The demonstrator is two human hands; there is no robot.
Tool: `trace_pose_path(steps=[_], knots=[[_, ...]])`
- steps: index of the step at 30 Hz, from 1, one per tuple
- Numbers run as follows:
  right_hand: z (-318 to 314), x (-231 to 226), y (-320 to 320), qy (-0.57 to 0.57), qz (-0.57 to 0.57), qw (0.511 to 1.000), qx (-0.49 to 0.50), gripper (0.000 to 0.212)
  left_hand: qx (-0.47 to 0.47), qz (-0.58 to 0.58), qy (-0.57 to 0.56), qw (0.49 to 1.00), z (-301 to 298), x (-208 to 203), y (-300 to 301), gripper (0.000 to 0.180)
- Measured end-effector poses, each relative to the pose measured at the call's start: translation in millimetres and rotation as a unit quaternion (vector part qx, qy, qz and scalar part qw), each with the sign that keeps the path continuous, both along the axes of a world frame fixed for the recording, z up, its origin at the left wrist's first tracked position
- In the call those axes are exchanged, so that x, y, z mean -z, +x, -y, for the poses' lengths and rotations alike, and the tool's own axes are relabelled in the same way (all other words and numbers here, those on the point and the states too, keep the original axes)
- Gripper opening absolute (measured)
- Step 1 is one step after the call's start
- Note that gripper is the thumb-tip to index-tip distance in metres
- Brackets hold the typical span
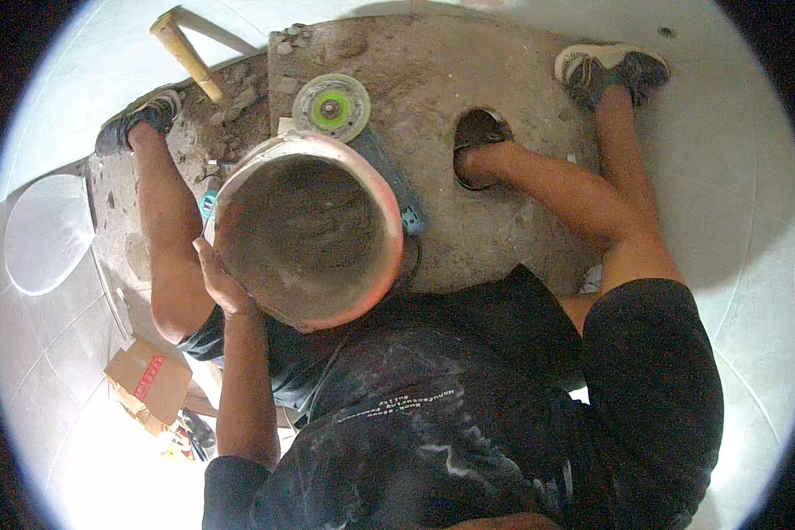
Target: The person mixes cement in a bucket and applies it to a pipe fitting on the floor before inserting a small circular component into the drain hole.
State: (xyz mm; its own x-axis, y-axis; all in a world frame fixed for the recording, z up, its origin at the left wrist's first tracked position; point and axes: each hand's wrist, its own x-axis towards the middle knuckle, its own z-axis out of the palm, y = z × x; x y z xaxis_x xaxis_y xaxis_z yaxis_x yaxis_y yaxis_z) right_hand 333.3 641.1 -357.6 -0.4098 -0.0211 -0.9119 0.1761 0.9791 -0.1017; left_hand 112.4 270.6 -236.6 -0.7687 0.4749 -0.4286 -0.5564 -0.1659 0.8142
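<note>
A round bucket (384, 265) with a pale and orange-red wall is tilted so that I look into its mouth. Rough grey-brown material (305, 216) covers its inside. My left hand (223, 281) is closed on the bucket's left side, thumb along the rim and fingers hidden behind the wall. Just beyond the bucket lies a blue-bodied power tool, its round pale head (331, 108) ringed in green. A small teal-handled item (208, 204) shows beside the bucket, partly covered. My right hand does not show clearly; only a strip of skin appears at the lower edge.
A dusty slab (415, 75) lies between two dark shoes. One bare limb reaches a dark oval shape (481, 132); I cannot tell whether arm or leg. A yellowish tube (185, 55) stands at far left, a translucent disc (49, 234) and torn cardboard (150, 375) nearer.
</note>
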Motion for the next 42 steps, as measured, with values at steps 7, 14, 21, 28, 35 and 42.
trace_pose_path(steps=[7,14,21,28,35,42], knots=[[-12.5,27.9,24.1,-0.065,-0.043,0.991,0.105,0.027,0.01,-0.011,-0.039,0.999,-2.0,-3.9,-1.6,0.071],[-27.9,-33.6,-6.3,-0.184,-0.058,0.969,0.156,0.025,-0.017,-0.008,-0.052,0.998,2.6,-3.1,-3.4,0.068],[-72.3,-96.9,-17.7,-0.313,-0.219,0.856,0.348,0.023,0.004,0.012,-0.025,1.0,-4.9,-5.4,-0.7,0.071],[-119.7,-105.1,-18.8,-0.144,-0.387,0.813,0.41,0.026,0.012,-0.015,-0.047,0.999,-6.0,-7.7,-0.3,0.071],[-44.9,16.8,16.5,-0.057,-0.119,0.976,0.176,0.029,0.009,-0.024,-0.043,0.999,-4.4,-4.5,-1.6,0.07],[-28.3,83.9,-1.5,-0.001,-0.051,0.986,0.156,0.041,0.009,-0.02,-0.037,0.999,-2.2,-2.7,-2.4,0.07]])
